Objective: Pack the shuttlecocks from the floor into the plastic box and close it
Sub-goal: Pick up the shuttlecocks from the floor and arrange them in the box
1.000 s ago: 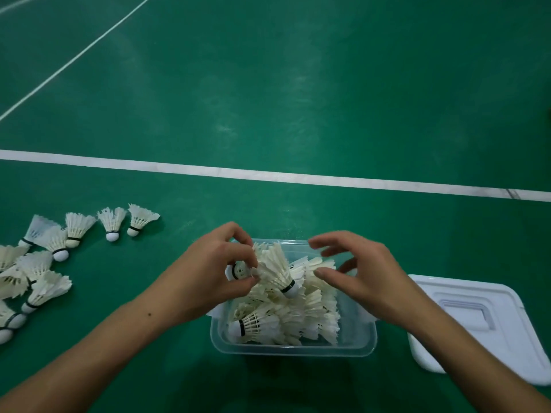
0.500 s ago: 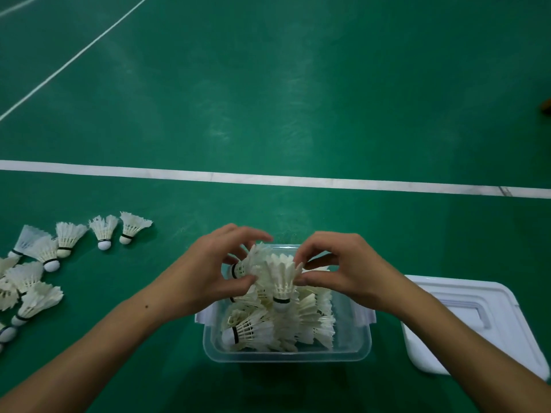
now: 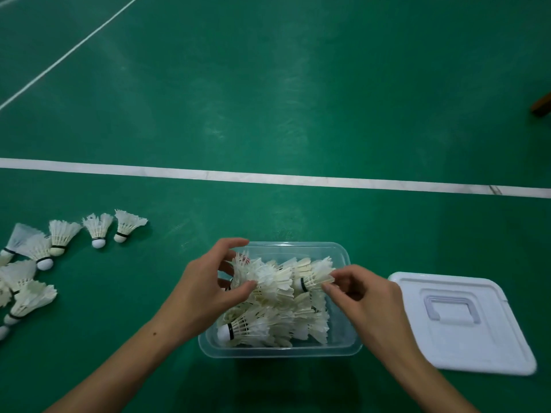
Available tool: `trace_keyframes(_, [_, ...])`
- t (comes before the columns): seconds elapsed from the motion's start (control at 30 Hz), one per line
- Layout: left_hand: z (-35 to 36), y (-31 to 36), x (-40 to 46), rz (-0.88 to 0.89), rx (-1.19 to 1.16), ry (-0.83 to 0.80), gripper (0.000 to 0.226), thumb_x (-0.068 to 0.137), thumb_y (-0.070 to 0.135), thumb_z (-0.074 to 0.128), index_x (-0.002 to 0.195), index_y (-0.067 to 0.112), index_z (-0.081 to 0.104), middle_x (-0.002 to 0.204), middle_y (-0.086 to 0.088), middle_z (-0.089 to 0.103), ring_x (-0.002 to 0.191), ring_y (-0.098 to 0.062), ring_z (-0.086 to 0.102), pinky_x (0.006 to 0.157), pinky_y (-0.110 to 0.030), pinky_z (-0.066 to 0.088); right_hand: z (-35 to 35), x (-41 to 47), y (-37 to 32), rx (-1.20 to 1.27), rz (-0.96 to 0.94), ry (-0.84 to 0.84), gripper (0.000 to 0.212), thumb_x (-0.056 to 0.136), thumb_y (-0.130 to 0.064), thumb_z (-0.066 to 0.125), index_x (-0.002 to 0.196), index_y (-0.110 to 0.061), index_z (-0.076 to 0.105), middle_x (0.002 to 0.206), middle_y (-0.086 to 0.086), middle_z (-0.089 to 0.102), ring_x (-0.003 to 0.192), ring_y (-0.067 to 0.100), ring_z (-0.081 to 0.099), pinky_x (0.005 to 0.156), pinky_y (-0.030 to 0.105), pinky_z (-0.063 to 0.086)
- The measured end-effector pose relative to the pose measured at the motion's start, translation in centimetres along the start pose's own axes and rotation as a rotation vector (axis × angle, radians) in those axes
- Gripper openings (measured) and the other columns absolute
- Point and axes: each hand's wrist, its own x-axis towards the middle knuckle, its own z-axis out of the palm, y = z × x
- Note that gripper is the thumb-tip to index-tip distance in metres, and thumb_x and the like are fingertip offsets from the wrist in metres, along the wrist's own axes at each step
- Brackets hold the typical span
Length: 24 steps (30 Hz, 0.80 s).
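A clear plastic box (image 3: pixel 343 351) stands on the green floor, filled with several white feather shuttlecocks (image 3: pixel 274 323). My left hand (image 3: pixel 205 290) reaches over the box's left side, thumb and fingers closed around the feathers of a top shuttlecock (image 3: pixel 253 274). My right hand (image 3: pixel 363 296) is over the right side, fingertips pinching the feather skirt of another shuttlecock (image 3: pixel 313 277) lying sideways on the pile. The white lid (image 3: pixel 465 323) lies flat on the floor to the right of the box. Several loose shuttlecocks (image 3: pixel 98 231) lie on the floor at the left.
A wide white court line (image 3: pixel 268 177) crosses the floor beyond the box. A thin white line (image 3: pixel 68 52) runs diagonally at the far left. A brown object (image 3: pixel 542 104) pokes in at the right edge.
My hands have drawn apart over the box. The upright shuttlecock held between them now lies sideways on the pile, pinched by my right hand.
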Motion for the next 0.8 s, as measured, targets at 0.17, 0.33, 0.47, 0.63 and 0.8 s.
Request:
trace_keyframes(0.17, [1.0,0.1,0.1,-0.018,0.023,0.027,0.057,0.086,0.031,0.084,0.135,0.037,0.055,0.111,0.021,0.059,0.097,0.0,0.064,0.084,-0.024,0.061,3.6,0.5,-0.3,0.171,0.18,-0.055,0.01,0.087,-0.02,0.084,0.095,-0.022,0.078,0.081,-0.007,0.078,0.075,0.009,0.075,0.063,0.024,0.062])
trace_keyframes(0.33, [1.5,0.0,0.6,-0.022,0.045,0.036,0.056,0.087,0.033,0.083,0.135,0.036,0.055,0.113,0.024,0.056,0.096,-0.005,0.064,0.081,-0.032,0.062,5.9,1.1,-0.3,0.258,0.358,-0.134,0.011,0.09,-0.017,0.083,0.095,-0.018,0.074,0.086,0.003,0.079,0.077,0.021,0.077,0.056,0.032,0.062])
trace_keyframes(0.47, [1.5,0.2,0.8,-0.022,0.039,0.017,0.059,0.085,0.032,0.085,0.136,0.036,0.055,0.114,0.022,0.056,0.097,-0.006,0.063,0.083,-0.032,0.061,5.4,1.3,-0.1,0.282,0.395,-0.164,0.02,0.087,-0.019,0.085,0.099,-0.022,0.071,0.094,0.001,0.078,0.076,0.015,0.075,0.056,0.026,0.058])
trace_keyframes(0.63, [0.6,0.8,0.2,0.023,0.044,0.041,0.064,0.08,0.032,0.089,0.136,0.035,0.057,0.113,0.02,0.061,0.101,-0.002,0.063,0.089,-0.027,0.06,2.1,1.0,-0.5,0.294,0.34,-0.193,0.034,0.083,-0.016,0.088,0.115,-0.017,0.077,0.099,-0.009,0.081,0.092,0.003,0.077,0.077,0.029,0.065])
trace_keyframes(0.8, [0.5,2.9,0.2,0.166,0.113,0.021,0.062,0.079,0.032,0.09,0.133,0.033,0.059,0.113,0.022,0.064,0.102,0.0,0.063,0.087,-0.019,0.055,-1.0,1.2,-2.4,0.172,0.14,-0.095,0.022,0.088,-0.021,0.083,0.107,-0.03,0.078,0.101,-0.018,0.08,0.096,0.001,0.075,0.084,0.033,0.063])
